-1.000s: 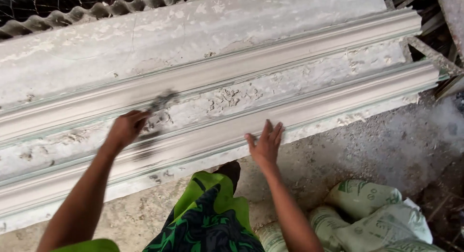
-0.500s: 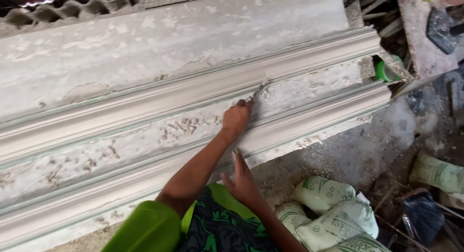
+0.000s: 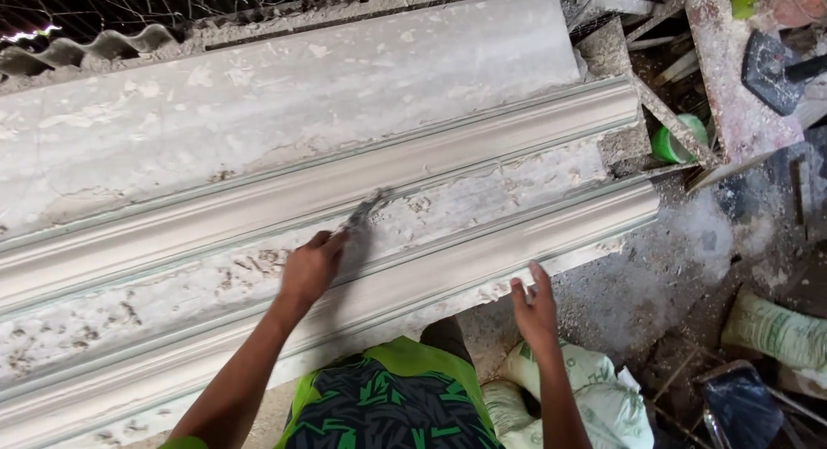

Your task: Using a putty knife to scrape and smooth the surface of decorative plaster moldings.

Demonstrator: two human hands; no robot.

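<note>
Plaster workshop: long moulding form [image 3: 345, 199], filled sacks [image 3: 603, 397], dusty floor [image 3: 655, 285]

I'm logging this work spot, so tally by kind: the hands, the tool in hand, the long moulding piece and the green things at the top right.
Hands: 2, left hand and right hand
Scraper tool: 1, in the left hand
Long plaster moulding: 1
Green things: 2, a green cup and a green scrap
Total: 6

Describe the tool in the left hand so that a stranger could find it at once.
Start at the long grey-white moulded slab that fills the bench. On its flat middle band, the left hand holds a small dark brush, blurred, pointing up and right. It is the only dark, thin thing on the pale plaster.
</note>
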